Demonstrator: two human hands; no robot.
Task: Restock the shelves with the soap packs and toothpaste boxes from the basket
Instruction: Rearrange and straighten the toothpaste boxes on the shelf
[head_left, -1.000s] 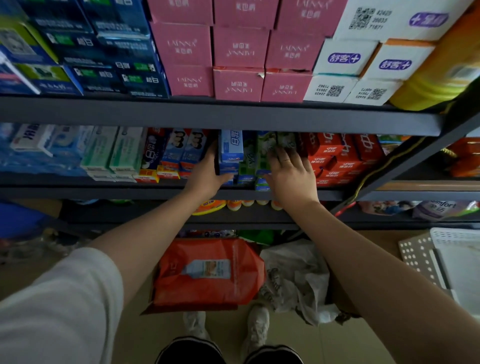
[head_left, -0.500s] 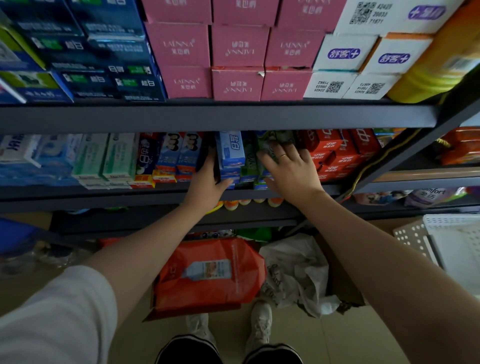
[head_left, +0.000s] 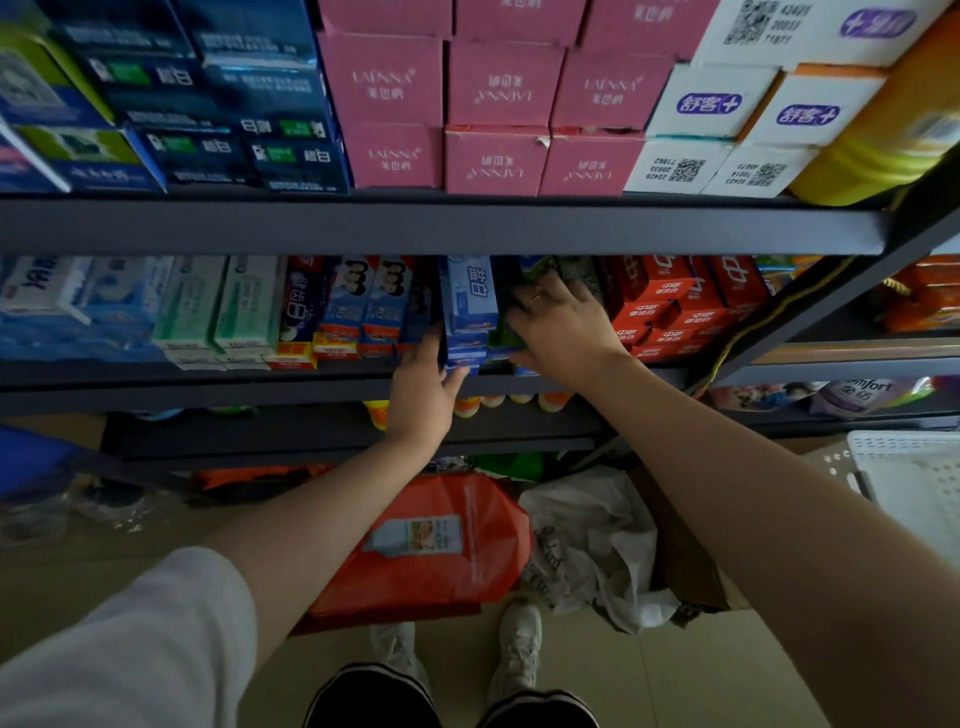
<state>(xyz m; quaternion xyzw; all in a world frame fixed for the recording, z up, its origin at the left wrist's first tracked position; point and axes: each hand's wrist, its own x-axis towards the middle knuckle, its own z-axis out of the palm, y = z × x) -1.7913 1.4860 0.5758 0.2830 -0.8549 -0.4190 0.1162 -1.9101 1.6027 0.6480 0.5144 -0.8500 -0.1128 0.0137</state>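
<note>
On the middle shelf (head_left: 208, 387), my left hand (head_left: 423, 387) grips a stack of upright blue toothpaste boxes (head_left: 467, 306), thumb on their right side and fingers on their left. Just to the right, my right hand (head_left: 563, 327) lies over green toothpaste boxes (head_left: 500, 340). Its fingers curl over their left edge beside the blue stack, and its thumb sits under their front end. Red toothpaste boxes (head_left: 670, 306) stand right of that hand. The white basket (head_left: 914, 478) stands low at the right edge; its contents are hidden.
The upper shelf carries dark blue boxes (head_left: 249, 119), pink boxes (head_left: 498, 104) and white boxes (head_left: 727, 124). More toothpaste boxes (head_left: 228, 306) fill the middle shelf's left. On the floor below lie a red bag (head_left: 431, 551), a white plastic bag (head_left: 587, 540) and a cardboard box (head_left: 680, 561).
My right hand's fingers went from spread flat on the green boxes to drawn together and curled at their left edge. My left hand stayed on the blue stack.
</note>
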